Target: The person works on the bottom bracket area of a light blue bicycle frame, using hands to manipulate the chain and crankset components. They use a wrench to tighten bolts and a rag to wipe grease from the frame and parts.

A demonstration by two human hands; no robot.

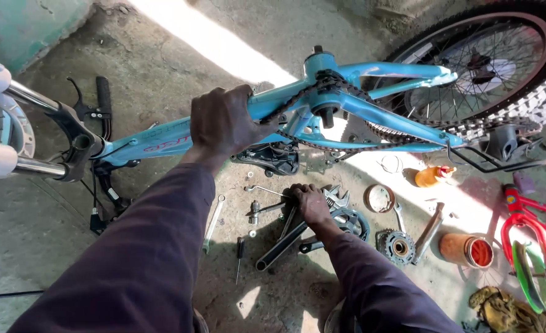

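A light blue bicycle frame (384,120) lies upside down across the view, its loose chain (322,83) draped over the bottom bracket. My left hand (223,120) grips the frame's down tube. Lower, my right hand (308,202) reaches into a heap of tools on the concrete floor, fingers closed around the tools beside an adjustable wrench (336,198). A black crank arm with chainring (313,231) lies just under that hand.
The rear wheel (495,61) is at upper right, the fork and handlebar (69,142) at left. On the floor lie a spanner (212,223), a sprocket cluster (398,246), an orange tin (467,250), a small bottle (432,176) and a red child's bike (529,228).
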